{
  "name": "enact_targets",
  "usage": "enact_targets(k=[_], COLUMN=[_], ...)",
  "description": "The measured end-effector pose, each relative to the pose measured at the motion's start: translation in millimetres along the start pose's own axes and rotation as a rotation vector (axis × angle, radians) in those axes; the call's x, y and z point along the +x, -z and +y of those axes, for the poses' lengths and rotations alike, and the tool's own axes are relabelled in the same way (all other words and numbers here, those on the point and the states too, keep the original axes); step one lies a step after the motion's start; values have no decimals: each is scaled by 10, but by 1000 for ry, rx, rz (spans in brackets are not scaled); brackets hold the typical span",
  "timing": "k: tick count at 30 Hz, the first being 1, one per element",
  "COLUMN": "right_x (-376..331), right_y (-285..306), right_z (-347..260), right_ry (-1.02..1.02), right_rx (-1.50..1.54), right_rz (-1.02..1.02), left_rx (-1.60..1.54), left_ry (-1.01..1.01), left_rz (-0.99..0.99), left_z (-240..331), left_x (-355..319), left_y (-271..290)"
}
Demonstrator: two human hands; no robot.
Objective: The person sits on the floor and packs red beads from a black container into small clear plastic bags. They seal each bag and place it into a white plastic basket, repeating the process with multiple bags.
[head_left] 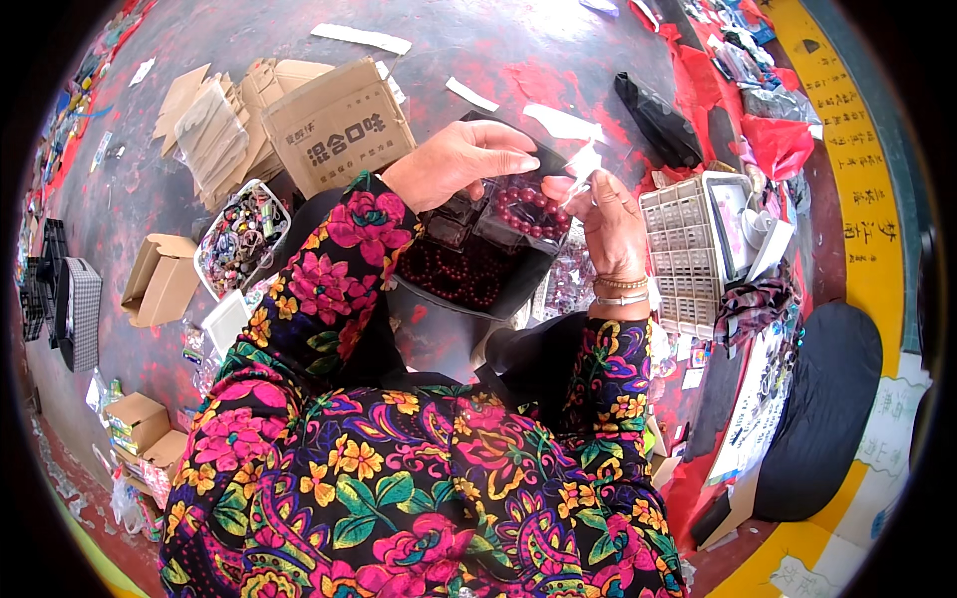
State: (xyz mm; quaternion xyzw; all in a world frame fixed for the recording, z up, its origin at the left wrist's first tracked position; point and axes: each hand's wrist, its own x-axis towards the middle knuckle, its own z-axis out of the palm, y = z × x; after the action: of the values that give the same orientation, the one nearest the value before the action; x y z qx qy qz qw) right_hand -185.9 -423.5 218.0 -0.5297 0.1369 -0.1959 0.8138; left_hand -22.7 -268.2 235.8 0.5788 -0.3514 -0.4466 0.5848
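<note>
My left hand hovers over the left part of a dark bin, its thumb and forefinger drawn together in a pinch. Whatever lies between those fingertips is too small to make out. On the right, my right hand pinches a crumpled piece of clear plastic between thumb and fingers. Dark red bead bracelets sit below and between the hands, partly in clear wrapping. Deeper in the bin lie more dark red bead strands. Clear plastic packets rest beneath my left hand.
A cardboard box and flattened cardboard lie ahead on the left. A white basket of small trinkets stands closer in, near an open carton. To the right is a beige plastic crate; beyond it, a black seat.
</note>
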Motion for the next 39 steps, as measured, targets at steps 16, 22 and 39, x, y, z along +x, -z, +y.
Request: enact_targets(k=[16, 22, 39], right_x=[47, 57, 33], right_y=[-134, -68, -338], right_z=[180, 207, 62], right_ry=[-27, 163, 1005], right_rx=[231, -86, -1280], right_rz=[155, 201, 243], left_rx=[-476, -408, -94], left_ry=[-10, 10, 8], left_rz=[-73, -113, -98], left_z=[-65, -47, -260], left_x=[60, 34, 93], left_y=[-125, -145, -339])
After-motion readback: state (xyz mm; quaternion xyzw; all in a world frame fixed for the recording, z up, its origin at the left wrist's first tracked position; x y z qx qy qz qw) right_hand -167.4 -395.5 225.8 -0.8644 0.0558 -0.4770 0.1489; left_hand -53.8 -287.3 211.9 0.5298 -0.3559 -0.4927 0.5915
